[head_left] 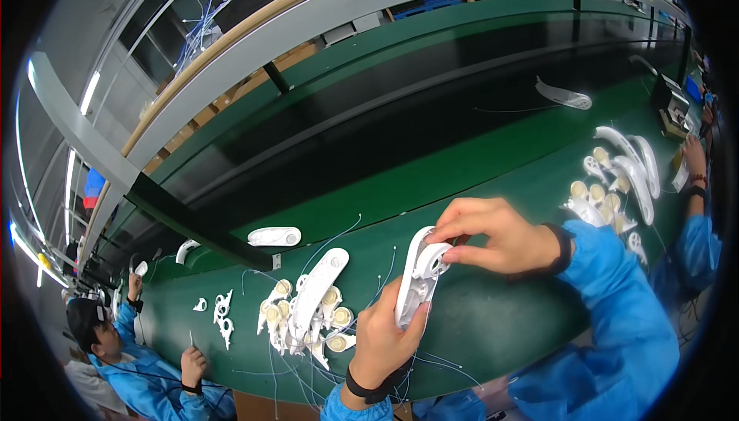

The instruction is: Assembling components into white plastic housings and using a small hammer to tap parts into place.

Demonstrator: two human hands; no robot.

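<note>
In my left hand (381, 340) is a long white plastic housing (416, 296), tilted upright with its hollow inner side showing. My right hand (500, 238) closes thumb and fingers on a small white ring-shaped part (431, 259) at the housing's upper end. The ring part sits against the housing; whether it is seated cannot be made out. Left of my hands lies a pile of white plastic parts with cream round discs (283, 309), and a long white cover (323, 276) rests on top. Thin pale-blue wires (377, 286) run out around the pile.
More white covers and disc parts (608, 198) lie at the right. Another cover (275, 236) rests farther back, near a dark post (204, 225). Small white parts (223, 317) lie left on the green table (493, 329). Co-workers in blue (158, 379) sit at both sides.
</note>
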